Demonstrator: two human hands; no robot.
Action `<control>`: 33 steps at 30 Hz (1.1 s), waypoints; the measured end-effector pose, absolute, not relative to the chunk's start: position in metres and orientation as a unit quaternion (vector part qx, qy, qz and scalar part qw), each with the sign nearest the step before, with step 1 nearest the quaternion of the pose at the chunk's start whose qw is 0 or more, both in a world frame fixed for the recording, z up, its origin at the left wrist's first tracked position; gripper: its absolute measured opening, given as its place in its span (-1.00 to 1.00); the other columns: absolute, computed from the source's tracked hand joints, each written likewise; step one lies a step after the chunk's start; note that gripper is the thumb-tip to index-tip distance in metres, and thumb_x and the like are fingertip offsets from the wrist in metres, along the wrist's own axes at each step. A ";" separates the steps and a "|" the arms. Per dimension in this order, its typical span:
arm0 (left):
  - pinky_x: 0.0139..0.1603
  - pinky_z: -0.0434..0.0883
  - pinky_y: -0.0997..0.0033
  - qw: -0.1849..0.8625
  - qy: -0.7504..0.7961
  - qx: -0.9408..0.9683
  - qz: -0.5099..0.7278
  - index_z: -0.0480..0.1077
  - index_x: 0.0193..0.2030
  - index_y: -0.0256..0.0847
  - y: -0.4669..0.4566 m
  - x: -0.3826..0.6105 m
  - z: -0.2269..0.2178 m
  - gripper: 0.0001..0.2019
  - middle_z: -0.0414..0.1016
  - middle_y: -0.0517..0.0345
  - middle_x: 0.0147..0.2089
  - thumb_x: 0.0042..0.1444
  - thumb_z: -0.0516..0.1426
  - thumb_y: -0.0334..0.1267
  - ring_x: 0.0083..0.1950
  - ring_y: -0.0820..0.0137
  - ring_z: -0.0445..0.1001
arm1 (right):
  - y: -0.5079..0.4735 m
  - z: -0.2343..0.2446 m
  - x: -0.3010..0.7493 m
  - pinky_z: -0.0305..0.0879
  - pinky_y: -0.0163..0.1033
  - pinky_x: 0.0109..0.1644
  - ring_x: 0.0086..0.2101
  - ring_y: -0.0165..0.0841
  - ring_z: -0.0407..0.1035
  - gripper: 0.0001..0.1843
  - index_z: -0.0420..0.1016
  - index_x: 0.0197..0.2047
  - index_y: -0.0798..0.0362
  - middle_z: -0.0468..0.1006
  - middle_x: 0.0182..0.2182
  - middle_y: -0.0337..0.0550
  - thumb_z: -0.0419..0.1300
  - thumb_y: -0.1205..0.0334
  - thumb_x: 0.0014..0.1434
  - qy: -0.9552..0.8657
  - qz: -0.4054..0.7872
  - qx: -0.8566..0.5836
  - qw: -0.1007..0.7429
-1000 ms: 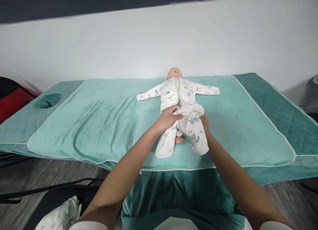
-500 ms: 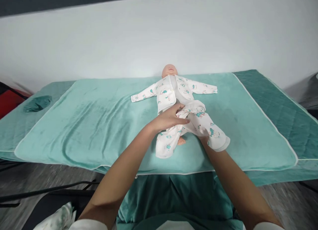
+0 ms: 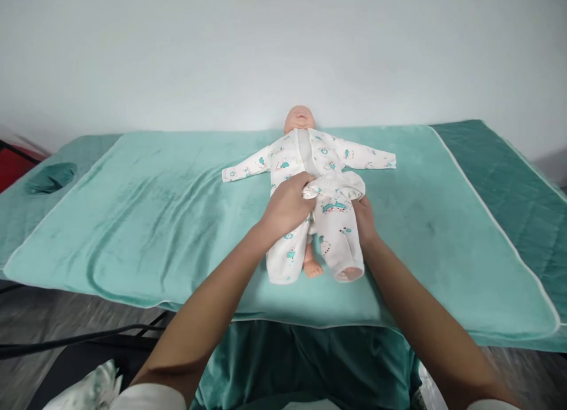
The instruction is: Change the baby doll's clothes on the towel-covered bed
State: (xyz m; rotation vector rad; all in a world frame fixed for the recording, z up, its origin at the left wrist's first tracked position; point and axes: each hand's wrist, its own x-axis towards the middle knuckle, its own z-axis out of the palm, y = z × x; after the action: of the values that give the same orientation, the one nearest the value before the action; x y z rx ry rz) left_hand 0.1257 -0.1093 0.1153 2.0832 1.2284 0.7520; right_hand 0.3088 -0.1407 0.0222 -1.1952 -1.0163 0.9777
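My left hand [image 3: 287, 205] and right hand [image 3: 364, 219] pinch the bunched trousers [image 3: 335, 230] at the hips of the doll [image 3: 300, 118]; pulling higher wants an even grip.

Both forearms and hands [image 3: 287, 208] are bare below short white sleeves [image 3: 148, 396].
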 end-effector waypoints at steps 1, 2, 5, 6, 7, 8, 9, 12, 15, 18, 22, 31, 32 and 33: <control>-0.11 0.32 0.31 0.269 0.470 0.789 0.291 0.39 -0.23 -0.16 -0.107 0.129 0.114 -0.79 0.53 0.16 -0.19 0.01 0.07 -0.48 -0.13 0.29 0.45 | -0.137 0.023 0.308 0.40 -0.04 0.08 -0.06 -0.16 0.48 -0.58 0.53 -0.06 0.04 0.62 -0.12 -0.06 0.19 -0.09 0.18 -0.448 0.386 -0.518 0.618; -0.09 0.32 0.30 0.244 0.476 0.791 0.297 0.38 -0.22 -0.16 -0.103 0.132 0.114 -0.77 0.53 0.15 -0.16 0.00 0.06 -0.50 -0.11 0.28 0.45 | -0.133 0.023 0.309 0.37 -0.03 0.14 0.00 -0.16 0.46 -0.61 0.54 -0.05 0.04 0.61 -0.07 -0.07 0.19 -0.04 0.19 -0.465 0.345 -0.520 0.628; -0.04 0.34 0.27 0.184 0.509 0.783 0.307 0.37 -0.20 -0.14 -0.092 0.140 0.111 -0.73 0.52 0.12 -0.13 -0.01 0.04 -0.54 -0.06 0.24 0.45 | -0.118 0.022 0.313 0.28 0.00 0.24 0.08 -0.16 0.41 -0.64 0.53 0.03 0.02 0.59 0.02 -0.07 0.16 0.07 0.24 -0.535 0.242 -0.528 0.614; -0.04 0.34 0.26 0.168 0.523 0.777 0.308 0.37 -0.20 -0.14 -0.089 0.142 0.109 -0.72 0.51 0.11 -0.13 -0.01 0.04 -0.54 -0.06 0.23 0.44 | -0.112 0.021 0.315 0.29 0.01 0.23 0.08 -0.15 0.41 -0.65 0.53 0.04 0.02 0.59 0.01 -0.06 0.15 0.09 0.24 -0.550 0.225 -0.532 0.603; -0.04 0.34 0.26 0.153 0.536 0.770 0.311 0.37 -0.19 -0.13 -0.087 0.143 0.107 -0.72 0.50 0.10 -0.13 0.00 0.04 -0.54 -0.05 0.23 0.44 | -0.107 0.020 0.318 0.29 0.02 0.22 0.06 -0.15 0.42 -0.67 0.53 0.02 0.03 0.59 -0.01 -0.05 0.14 0.11 0.25 -0.560 0.216 -0.537 0.593; -0.03 0.34 0.25 0.142 0.545 0.763 0.316 0.37 -0.18 -0.13 -0.086 0.144 0.106 -0.72 0.49 0.09 -0.12 0.00 0.05 -0.54 -0.04 0.22 0.43 | -0.103 0.019 0.320 0.30 0.02 0.21 0.04 -0.14 0.43 -0.69 0.53 0.00 0.04 0.60 -0.02 -0.05 0.13 0.13 0.25 -0.566 0.212 -0.542 0.584; -0.02 0.34 0.25 0.139 0.548 0.758 0.325 0.37 -0.18 -0.14 -0.086 0.144 0.104 -0.72 0.49 0.09 -0.11 -0.01 0.05 -0.53 -0.03 0.22 0.43 | -0.100 0.018 0.321 0.30 0.02 0.19 0.01 -0.14 0.43 -0.71 0.53 -0.03 0.04 0.60 -0.04 -0.04 0.13 0.14 0.26 -0.569 0.212 -0.546 0.577; 0.03 0.33 0.28 0.220 0.521 0.745 0.353 0.38 -0.17 -0.15 -0.089 0.136 0.101 -0.75 0.49 0.13 -0.11 0.00 0.09 -0.48 -0.04 0.27 0.42 | -0.101 0.018 0.324 0.34 -0.04 0.09 -0.12 -0.20 0.43 -0.77 0.52 -0.10 0.05 0.59 -0.14 -0.06 0.17 0.15 0.23 -0.566 0.214 -0.562 0.564; -0.03 0.33 0.37 0.398 0.470 0.697 0.367 0.41 -0.15 -0.17 -0.095 0.115 0.097 -0.76 0.47 0.19 -0.15 -0.01 0.20 -0.34 -0.11 0.34 0.40 | -0.115 0.023 0.324 0.34 -0.10 0.01 -0.17 -0.25 0.37 -0.78 0.49 -0.12 0.06 0.53 -0.19 -0.10 0.23 0.18 0.17 -0.598 0.185 -0.536 0.567; -0.18 0.29 0.46 0.542 0.413 0.620 0.389 0.41 -0.17 -0.19 -0.102 0.091 0.093 -0.69 0.41 0.21 -0.20 -0.08 0.30 -0.24 -0.21 0.41 0.35 | -0.129 0.036 0.323 0.29 -0.08 0.07 -0.07 -0.22 0.34 -0.73 0.45 -0.05 0.03 0.48 -0.11 -0.09 0.24 0.21 0.16 -0.664 0.173 -0.458 0.565; -0.24 0.26 0.49 0.612 0.351 0.584 0.401 0.42 -0.29 -0.23 -0.109 0.082 0.092 -0.65 0.38 0.17 -0.20 -0.20 0.40 -0.21 -0.22 0.42 0.32 | -0.130 0.074 0.317 0.22 -0.07 0.20 0.11 -0.17 0.31 -0.49 0.37 0.16 -0.05 0.43 0.10 -0.07 0.32 0.08 0.17 -0.717 0.311 -0.412 0.469; -0.37 0.26 0.50 0.609 0.397 0.482 0.489 0.36 -0.26 -0.17 -0.111 0.106 0.094 -0.62 0.34 0.28 -0.38 -0.10 0.39 -0.06 -0.41 0.50 0.30 | -0.091 0.115 0.288 0.07 -0.31 -0.33 -0.38 -0.41 0.21 -0.67 0.38 -0.41 0.07 0.33 -0.45 -0.29 0.32 0.00 0.13 -0.755 0.416 -0.392 0.321; -0.36 0.26 0.50 0.610 0.399 0.491 0.477 0.36 -0.27 -0.18 -0.112 0.104 0.093 -0.62 0.35 0.28 -0.37 -0.09 0.40 -0.06 -0.40 0.50 0.31 | -0.091 0.109 0.288 0.07 -0.31 -0.33 -0.38 -0.42 0.22 -0.69 0.39 -0.41 0.07 0.32 -0.45 -0.29 0.31 0.03 0.13 -0.736 0.441 -0.387 0.338; -0.36 0.25 0.50 0.611 0.401 0.506 0.458 0.37 -0.27 -0.19 -0.113 0.101 0.093 -0.62 0.37 0.27 -0.36 -0.09 0.40 -0.06 -0.39 0.50 0.31 | -0.091 0.103 0.288 0.07 -0.32 -0.33 -0.38 -0.42 0.22 -0.71 0.39 -0.41 0.08 0.32 -0.45 -0.29 0.32 0.05 0.12 -0.712 0.467 -0.383 0.358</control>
State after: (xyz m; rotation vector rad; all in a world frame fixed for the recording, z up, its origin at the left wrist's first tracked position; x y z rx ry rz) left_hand 0.1012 -0.1130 0.0926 1.1671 0.9251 1.0571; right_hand 0.2884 -0.0914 0.1031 -0.9877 -1.8373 1.2042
